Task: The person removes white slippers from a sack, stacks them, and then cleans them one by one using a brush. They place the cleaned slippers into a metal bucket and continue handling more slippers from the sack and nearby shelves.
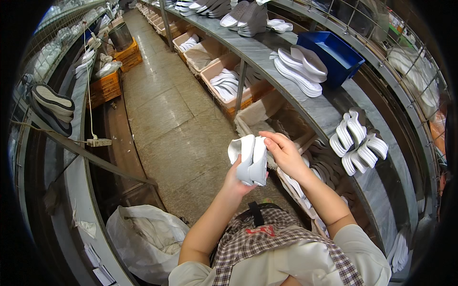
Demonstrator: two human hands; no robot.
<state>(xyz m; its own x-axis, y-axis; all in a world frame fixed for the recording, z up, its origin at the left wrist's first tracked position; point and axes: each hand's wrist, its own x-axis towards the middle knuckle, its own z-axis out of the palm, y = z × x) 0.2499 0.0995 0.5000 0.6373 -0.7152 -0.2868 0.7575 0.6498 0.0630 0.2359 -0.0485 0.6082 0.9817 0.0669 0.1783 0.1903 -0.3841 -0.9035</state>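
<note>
A pair of white and pale grey shoe soles [257,164] is upright in front of my body, pressed side by side. My left hand [234,180] grips them from below and the left, partly hidden behind them. At their upper right edge, the fingers of my right hand [286,155] are closed against the rim. Nearest on the right, several white curved soles [355,138] stand in bunches on the grey bench [329,112]. Farther along it lies a stack of larger white soles [298,71].
Beside that stack stands a blue bin [350,55]. Under the bench, crates [234,101] hold white soles. A white sack [143,233] is at lower left. Orange crates [105,86] and a hanging power strip [98,142] line the left side of the tiled aisle [164,114].
</note>
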